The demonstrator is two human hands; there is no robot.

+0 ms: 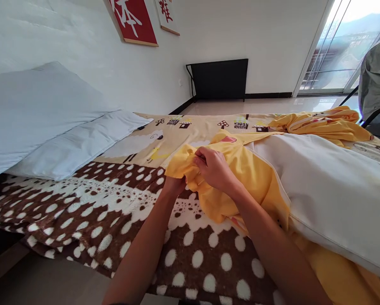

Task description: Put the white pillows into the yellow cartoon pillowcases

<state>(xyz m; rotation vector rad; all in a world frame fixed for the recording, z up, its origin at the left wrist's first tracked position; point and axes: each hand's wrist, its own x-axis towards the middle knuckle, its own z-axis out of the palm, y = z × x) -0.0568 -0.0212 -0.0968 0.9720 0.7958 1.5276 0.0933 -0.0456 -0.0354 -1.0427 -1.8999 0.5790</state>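
Both forearms reaching in from the near edge of the bed (pixel 91 237). Right hand (pixel 213 168) with fingers closed on a bunched fold of the yellow duvet cover (pixel 253 173), mid-bed. Left hand (pixel 174 185) mostly hidden beneath that fold; fingers impossible to tell. White duvet (pixel 330 186) half inside, cut off at right. Two white pillows (pixel 50 123) at the left wall; two framed prints cropped above. Brown dotted blanket, glossy floor beyond.

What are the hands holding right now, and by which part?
Both hands grip the yellow cover at its bunched corner: right hand on top, left hand underneath, mostly hidden by the fabric.
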